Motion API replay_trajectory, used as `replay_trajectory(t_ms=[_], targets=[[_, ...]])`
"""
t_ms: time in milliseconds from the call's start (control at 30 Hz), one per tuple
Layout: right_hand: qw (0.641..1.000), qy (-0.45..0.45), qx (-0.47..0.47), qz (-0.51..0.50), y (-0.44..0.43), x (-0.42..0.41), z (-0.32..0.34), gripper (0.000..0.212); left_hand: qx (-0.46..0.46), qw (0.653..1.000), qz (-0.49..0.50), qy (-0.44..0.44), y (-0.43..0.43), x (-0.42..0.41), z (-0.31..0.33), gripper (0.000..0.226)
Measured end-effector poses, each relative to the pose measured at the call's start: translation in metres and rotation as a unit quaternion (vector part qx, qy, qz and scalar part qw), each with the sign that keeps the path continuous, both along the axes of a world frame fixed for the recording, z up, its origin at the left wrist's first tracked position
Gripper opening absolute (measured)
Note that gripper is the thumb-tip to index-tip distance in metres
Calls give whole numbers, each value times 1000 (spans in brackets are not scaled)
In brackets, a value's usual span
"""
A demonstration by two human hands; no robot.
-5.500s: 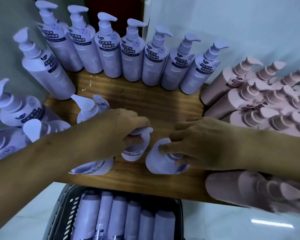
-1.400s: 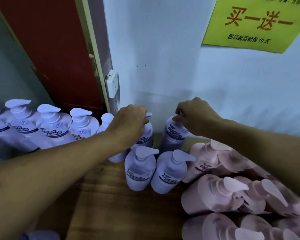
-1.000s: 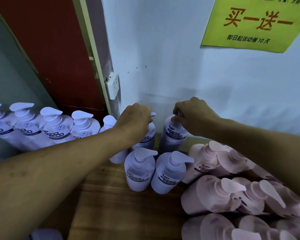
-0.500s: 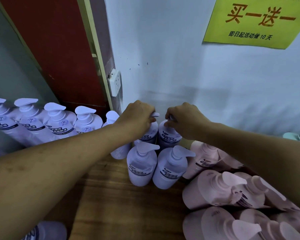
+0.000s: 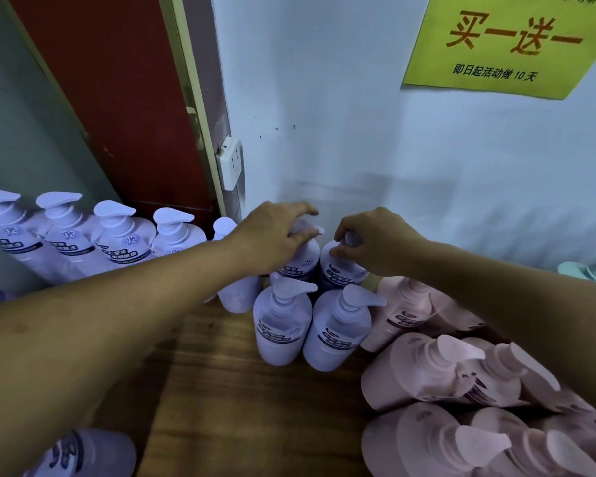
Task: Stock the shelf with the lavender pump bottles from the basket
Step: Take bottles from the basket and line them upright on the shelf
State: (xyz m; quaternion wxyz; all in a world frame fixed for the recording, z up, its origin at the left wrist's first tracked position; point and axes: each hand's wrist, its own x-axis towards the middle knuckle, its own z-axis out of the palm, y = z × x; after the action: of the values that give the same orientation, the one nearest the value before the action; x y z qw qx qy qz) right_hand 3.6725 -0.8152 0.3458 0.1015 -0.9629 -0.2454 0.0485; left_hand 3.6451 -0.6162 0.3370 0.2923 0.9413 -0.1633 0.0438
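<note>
Lavender pump bottles stand in a row along the back of the wooden shelf [image 5: 227,390]. My left hand [image 5: 272,235] grips the pump head of one back-row bottle [image 5: 301,265]. My right hand [image 5: 375,241] pinches the pump of the bottle beside it [image 5: 338,273]. Both bottles stand upright against the white wall, close together. Two more lavender bottles [image 5: 281,325] [image 5: 338,330] stand just in front of them. The basket is out of view.
Several pink pump bottles [image 5: 437,370] crowd the right side of the shelf. More lavender bottles [image 5: 117,239] line the back left, and one [image 5: 83,454] shows at the lower left. A wall socket [image 5: 230,163] and a yellow sign [image 5: 503,43] are on the wall.
My right hand has shifted its bottle leftward, closing the gap to the bottle under my left hand. Earlier both hands were setting bottles down at the shelf's front, above the basket.
</note>
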Motion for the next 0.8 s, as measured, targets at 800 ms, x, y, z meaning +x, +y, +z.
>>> replay_trajectory(t_ms=[800], targets=[[984, -23, -9, 176, 167, 2, -3, 29, 190, 978, 82, 16, 152, -25, 10, 29]])
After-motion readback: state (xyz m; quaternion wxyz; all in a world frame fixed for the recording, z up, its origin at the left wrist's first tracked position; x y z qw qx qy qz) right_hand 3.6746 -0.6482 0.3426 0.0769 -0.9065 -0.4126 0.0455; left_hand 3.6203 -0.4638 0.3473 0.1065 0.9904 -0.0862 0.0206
